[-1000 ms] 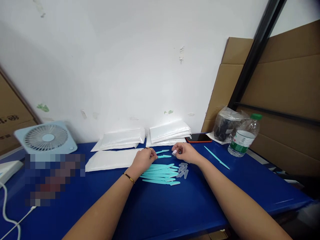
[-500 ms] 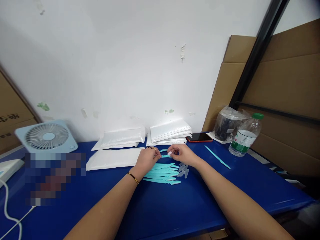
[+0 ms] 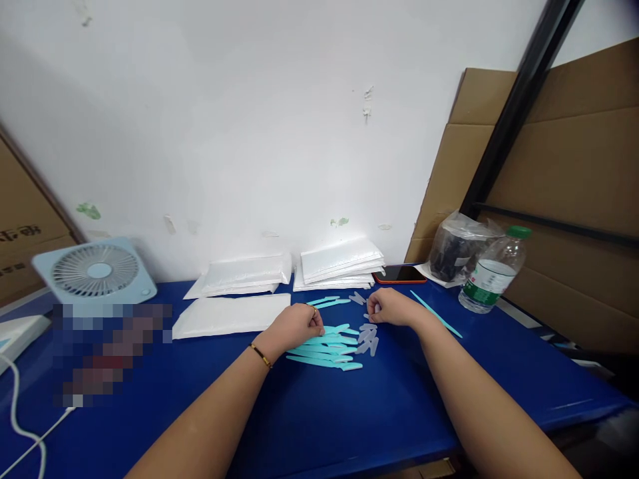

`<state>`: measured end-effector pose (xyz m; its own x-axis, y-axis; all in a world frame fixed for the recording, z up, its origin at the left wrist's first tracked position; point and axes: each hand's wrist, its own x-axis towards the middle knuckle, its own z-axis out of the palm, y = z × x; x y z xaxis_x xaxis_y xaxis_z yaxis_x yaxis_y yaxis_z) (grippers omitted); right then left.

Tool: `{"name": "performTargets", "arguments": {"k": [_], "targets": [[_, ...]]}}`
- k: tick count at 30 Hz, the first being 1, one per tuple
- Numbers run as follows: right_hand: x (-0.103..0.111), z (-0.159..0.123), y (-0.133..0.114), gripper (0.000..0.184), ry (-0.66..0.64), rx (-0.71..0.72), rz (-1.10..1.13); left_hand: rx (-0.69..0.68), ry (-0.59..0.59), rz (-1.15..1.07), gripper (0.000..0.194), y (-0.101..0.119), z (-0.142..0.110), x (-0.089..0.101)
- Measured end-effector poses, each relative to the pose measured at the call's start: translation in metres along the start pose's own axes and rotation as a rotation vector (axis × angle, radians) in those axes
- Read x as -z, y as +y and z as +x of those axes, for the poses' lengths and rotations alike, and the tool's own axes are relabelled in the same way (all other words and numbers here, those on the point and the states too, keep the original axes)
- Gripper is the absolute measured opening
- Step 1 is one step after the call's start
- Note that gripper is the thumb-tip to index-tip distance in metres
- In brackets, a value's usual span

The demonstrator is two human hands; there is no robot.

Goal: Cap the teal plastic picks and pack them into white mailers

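Wall (image 3: pixel 249 133): white, marked by patches of peeled paint; by it the far side of a blue table (image 3: pixel 389 412) is met.
Left hand (image 3: pixel 309 322): held over the far side of a pile of teal razors (image 3: pixel 324 350); thumb and fingertips are drawn close together, but whether a razor is gripped cannot be told.
Right hand (image 3: pixel 382 307): bent low beside the clear caps (image 3: pixel 368 336); the fingers are curled toward the thumb, and whether a cap is pinched cannot be made out.
Razors: piled between the forearms, left of the caps; two far razors (image 3: pixel 329 303) are laid beyond the pile, and a lone razor (image 3: pixel 443 320) is set to the right.
Envelopes: one white envelope (image 3: pixel 229 316) is laid flat at left, with two stacks (image 3: pixel 339 263) placed farther back.
Far right: a phone (image 3: pixel 402 275), a plastic bag (image 3: pixel 452 249) and a bottle (image 3: pixel 486 283) are lined up.
Far left: a fan (image 3: pixel 97 269) is stood.
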<state>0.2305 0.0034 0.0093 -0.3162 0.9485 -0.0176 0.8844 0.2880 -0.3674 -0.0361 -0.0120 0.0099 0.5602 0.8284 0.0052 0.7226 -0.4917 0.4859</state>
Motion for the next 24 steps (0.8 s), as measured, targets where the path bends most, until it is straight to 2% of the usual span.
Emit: {"name": "performTargets", "arguments": {"k": [3,7,11,13,18,24], "targets": [[-0.001,0.000,-0.007,0.003,0.029,0.061,0.051,0.012,0.036,-0.017,0.017,-0.001,0.001,-0.001],[0.004,-0.002,-0.019,0.009,0.153,0.177,0.145,0.024,0.133,-0.100,0.023,0.000,0.000,0.002],[0.007,-0.005,-0.030,0.010,0.350,0.320,0.049,0.059,0.180,-0.149,0.030,0.003,0.000,0.004],[0.007,-0.006,-0.032,0.012,0.401,0.373,-0.031,0.075,0.196,-0.151,0.031,0.002,0.001,0.005],[0.004,-0.006,-0.034,0.017,0.411,0.405,-0.195,0.097,0.178,-0.179,0.033,0.001,0.001,0.006],[-0.004,-0.005,-0.040,0.021,0.392,0.455,-0.265,0.083,0.163,-0.213,0.033,0.001,0.002,0.004]]}}
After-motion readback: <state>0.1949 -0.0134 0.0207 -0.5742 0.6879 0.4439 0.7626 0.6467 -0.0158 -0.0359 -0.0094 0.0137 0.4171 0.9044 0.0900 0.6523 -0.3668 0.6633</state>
